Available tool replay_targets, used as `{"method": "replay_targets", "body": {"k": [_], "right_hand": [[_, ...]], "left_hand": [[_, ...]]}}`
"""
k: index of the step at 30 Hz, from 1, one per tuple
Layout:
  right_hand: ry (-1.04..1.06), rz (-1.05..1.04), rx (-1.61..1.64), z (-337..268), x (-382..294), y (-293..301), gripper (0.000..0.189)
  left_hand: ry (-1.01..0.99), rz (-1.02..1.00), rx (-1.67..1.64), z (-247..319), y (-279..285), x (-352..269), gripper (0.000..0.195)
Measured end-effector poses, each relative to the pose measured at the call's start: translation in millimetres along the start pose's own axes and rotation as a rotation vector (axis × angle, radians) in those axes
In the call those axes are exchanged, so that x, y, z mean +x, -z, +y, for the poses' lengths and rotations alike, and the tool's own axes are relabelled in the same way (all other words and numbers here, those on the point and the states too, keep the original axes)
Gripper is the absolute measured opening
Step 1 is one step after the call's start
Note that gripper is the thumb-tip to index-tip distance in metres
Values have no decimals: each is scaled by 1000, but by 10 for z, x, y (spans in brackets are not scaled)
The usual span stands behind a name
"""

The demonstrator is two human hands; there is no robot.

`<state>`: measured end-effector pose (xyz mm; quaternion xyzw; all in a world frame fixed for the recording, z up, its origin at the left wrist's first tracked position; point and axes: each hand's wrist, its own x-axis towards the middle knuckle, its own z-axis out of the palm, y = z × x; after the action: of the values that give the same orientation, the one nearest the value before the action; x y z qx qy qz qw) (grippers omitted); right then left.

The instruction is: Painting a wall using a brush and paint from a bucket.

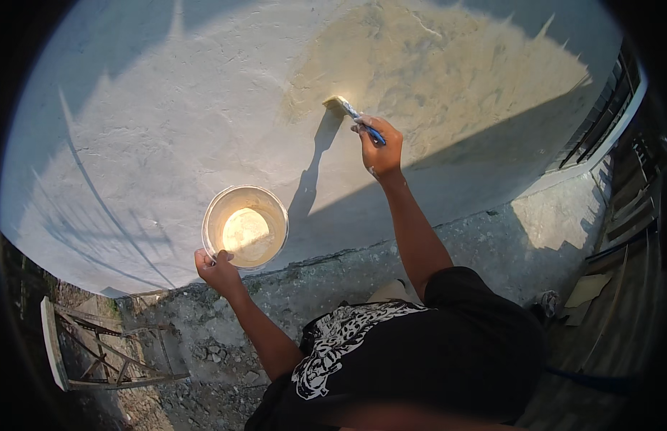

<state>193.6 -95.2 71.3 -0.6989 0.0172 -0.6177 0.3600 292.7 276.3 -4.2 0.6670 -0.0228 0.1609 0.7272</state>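
Observation:
My right hand [383, 144] grips the blue handle of a paintbrush [347, 108]. The brush's bristles, coated in pale paint, are at the plastered wall [177, 124], near the left edge of a damp-looking, yellowish coated patch [463, 70]. Lower left, my left hand [219, 269] holds a round bucket [206, 229] by its rim, with the thumb over the near edge. Pale cream paint [247, 231] lies in the bottom of the bucket. The shadow of my right hand and the brush falls on the wall between brush and bucket.
A wooden trestle or stand [54, 345] is at the lower left, beside rubble [215, 354]. A concrete ledge [473, 237] runs along the wall's foot. At the far right are a barred window [608, 116] and wooden boards with a broken sheet piece [586, 291].

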Motion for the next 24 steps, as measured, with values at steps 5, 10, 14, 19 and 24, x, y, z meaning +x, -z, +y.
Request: {"method": "replay_targets", "body": {"k": [5, 10, 14, 19, 24], "right_hand": [[87, 420, -143, -186, 740, 244, 20], [241, 183, -465, -215, 428, -459, 31], [206, -228, -321, -220, -265, -768, 33], [48, -427, -20, -24, -349, -275, 22], [-43, 194, 25, 365, -8, 566, 24]], "left_hand": [[53, 52, -41, 67, 25, -52, 21], [-17, 50, 27, 174, 107, -128, 20], [-23, 87, -7, 229, 112, -120, 20], [7, 109, 7, 202, 73, -149, 20], [41, 79, 4, 76, 55, -155, 20]]}}
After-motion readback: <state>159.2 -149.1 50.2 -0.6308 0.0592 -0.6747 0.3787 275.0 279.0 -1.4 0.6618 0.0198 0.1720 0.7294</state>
